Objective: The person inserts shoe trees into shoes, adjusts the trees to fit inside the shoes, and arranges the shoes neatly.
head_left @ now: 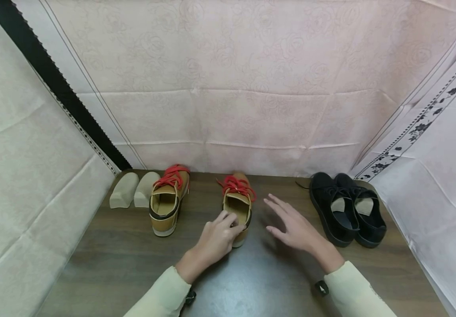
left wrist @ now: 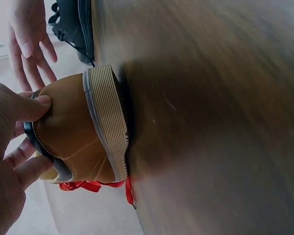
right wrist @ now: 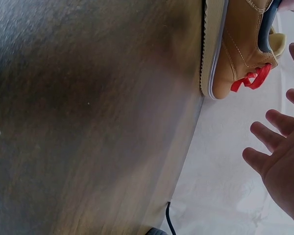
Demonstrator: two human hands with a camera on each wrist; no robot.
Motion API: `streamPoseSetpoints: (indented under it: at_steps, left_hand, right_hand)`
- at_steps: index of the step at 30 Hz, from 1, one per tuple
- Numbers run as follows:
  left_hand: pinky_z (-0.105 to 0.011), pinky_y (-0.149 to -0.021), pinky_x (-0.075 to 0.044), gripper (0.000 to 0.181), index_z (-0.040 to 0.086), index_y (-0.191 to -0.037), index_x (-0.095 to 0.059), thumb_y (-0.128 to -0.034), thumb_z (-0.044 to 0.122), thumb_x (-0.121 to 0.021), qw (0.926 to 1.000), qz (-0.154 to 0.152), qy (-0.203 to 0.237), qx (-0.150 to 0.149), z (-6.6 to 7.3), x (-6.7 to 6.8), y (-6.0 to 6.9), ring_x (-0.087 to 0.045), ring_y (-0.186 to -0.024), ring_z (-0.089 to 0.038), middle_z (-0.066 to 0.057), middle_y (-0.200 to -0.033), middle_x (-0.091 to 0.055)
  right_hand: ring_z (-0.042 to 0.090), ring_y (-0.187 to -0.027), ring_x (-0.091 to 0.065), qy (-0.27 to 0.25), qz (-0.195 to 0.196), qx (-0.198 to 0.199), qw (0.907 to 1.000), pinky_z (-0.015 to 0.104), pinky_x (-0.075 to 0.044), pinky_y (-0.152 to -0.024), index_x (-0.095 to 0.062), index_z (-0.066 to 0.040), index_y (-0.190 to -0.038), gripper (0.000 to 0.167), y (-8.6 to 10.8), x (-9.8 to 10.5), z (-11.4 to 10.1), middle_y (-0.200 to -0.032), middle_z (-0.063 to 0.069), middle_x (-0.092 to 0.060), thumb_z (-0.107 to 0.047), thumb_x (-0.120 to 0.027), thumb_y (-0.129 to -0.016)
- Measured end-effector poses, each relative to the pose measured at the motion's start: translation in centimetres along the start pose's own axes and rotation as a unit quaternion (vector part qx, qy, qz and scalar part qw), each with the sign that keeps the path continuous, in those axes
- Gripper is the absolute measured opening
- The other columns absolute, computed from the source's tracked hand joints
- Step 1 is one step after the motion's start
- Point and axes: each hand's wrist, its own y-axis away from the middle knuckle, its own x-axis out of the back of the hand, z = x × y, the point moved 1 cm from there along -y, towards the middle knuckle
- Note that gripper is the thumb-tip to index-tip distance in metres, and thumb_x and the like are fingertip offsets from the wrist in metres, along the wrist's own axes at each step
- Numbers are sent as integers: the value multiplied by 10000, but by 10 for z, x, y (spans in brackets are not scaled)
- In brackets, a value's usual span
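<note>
A tan shoe (head_left: 237, 205) with red laces stands at the middle of the wooden surface, toe toward the back cloth. My left hand (head_left: 219, 234) pinches its heel collar; in the left wrist view the thumb (left wrist: 39, 104) presses the outside of the heel, with fingers at the dark padded rim. To the right of that shoe, my right hand (head_left: 293, 226) hovers with fingers spread, holding nothing. The right wrist view has those fingers (right wrist: 269, 137) apart from the shoe (right wrist: 240, 44). The matching tan shoe (head_left: 165, 207) stands to the left.
Two off-white rounded blocks (head_left: 125, 190) lie at the far left beside the other tan shoe. A pair of black lace-up shoes (head_left: 332, 211) stands at the right. Pale patterned cloth (head_left: 232, 88) rises behind and at both sides of the wooden surface (head_left: 125, 264).
</note>
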Motion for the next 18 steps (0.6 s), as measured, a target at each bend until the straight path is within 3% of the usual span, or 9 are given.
streamPoseSetpoints:
  at_steps: [18]
  left_hand:
    - [-242,-425,-435,253,235,-1074,-830,-907,69,-736,9992,-357,-160,-3,20,-13,-18,-580,-921,-134,43,-992,-657]
  right_hand:
    - [338,-1509,-377,-416,155,-329,9985,620,-386,-1148,-350,-246,-1617,713,2,4,10,-1676,71,-335,-396,-674,-1000]
